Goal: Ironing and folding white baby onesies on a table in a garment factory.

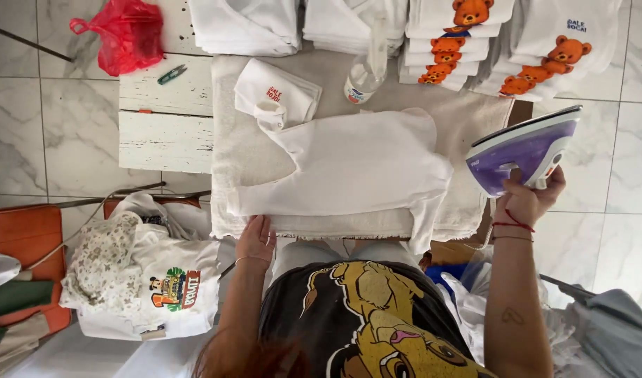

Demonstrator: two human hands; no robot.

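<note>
White baby bodysuit (356,171) spread flat on the towel-covered ironing pad (230,154), soft, light, likely to crease. Left hand (256,240) open, palm pressing its near hem, probably the best place to pin it. Right hand (527,199) closed round the purple steam iron (520,148), lifted clear at the pad's right edge.

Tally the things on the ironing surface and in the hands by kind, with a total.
White garment spread flat, under the left hand: 1
Folded white cloth: 1
Clear spray bottle: 1
Purple iron, held up by the right hand: 1
Total: 4
</note>
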